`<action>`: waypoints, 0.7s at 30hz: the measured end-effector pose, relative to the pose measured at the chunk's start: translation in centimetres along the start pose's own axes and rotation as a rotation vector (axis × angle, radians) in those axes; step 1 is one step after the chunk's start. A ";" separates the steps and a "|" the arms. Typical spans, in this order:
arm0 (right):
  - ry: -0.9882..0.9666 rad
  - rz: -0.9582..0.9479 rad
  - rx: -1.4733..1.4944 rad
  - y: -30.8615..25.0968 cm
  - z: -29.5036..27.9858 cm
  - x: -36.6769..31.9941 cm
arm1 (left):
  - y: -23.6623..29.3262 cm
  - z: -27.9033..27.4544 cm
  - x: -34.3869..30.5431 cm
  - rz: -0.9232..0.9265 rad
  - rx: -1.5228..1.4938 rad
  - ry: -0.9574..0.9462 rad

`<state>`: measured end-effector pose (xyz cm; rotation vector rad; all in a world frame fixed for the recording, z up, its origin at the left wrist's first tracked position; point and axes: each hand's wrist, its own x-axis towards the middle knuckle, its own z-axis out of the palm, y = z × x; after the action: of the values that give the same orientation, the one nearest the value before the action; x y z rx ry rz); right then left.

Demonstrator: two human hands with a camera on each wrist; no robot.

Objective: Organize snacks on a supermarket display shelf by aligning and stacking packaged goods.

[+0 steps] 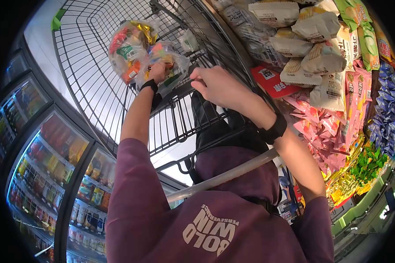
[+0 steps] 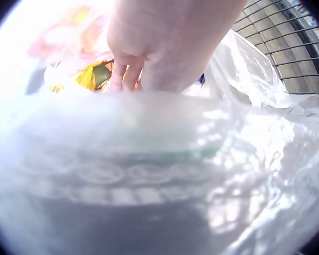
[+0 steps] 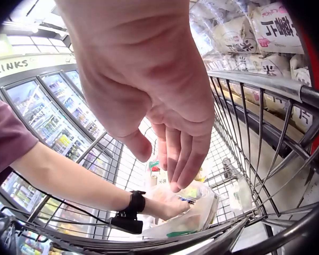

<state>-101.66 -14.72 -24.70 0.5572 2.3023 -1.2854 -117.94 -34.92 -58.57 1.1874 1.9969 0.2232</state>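
My left hand [image 1: 158,71] reaches down into a clear plastic bag [image 2: 122,143] lying in the wire shopping cart. Colourful snack packets [image 2: 93,77] show around its fingers, yellow and orange among them. The bag's blurred front hides the fingertips in the left wrist view, so I cannot tell whether they grip a packet. Another clear bag with red and gold packs [image 1: 127,48] lies right beside it, farther into the cart. Above the near end of the cart hovers my right hand [image 1: 219,85], fingers loosely bent and nothing in them.
The cart's handle [image 1: 224,175] crosses in front of my body. A small whitish pack [image 1: 188,41] lies by the cart's right side. Piled snack bags [image 1: 324,57] and a red sign [image 1: 274,81] line the right. Glass-door drink fridges [image 1: 48,162] stand on the left.
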 end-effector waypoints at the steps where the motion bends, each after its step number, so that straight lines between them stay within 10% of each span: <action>1: 0.003 -0.010 0.004 -0.1 0.0 -0.2 | 0.6 -1.3 -0.7 -0.024 -0.062 -0.003; 16: 0.076 -0.132 0.048 0.2 0.2 -2.0 | 8.0 -11.4 -4.7 0.030 -0.009 0.017; 21: 0.068 -0.164 -0.019 -1.0 -0.5 -3.5 | 11.5 -13.7 -7.1 0.142 -0.450 -0.141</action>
<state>-99.39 -15.21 -21.82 0.4195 2.4571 -1.3360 -118.03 -31.19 -39.71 1.0191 1.6284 0.6092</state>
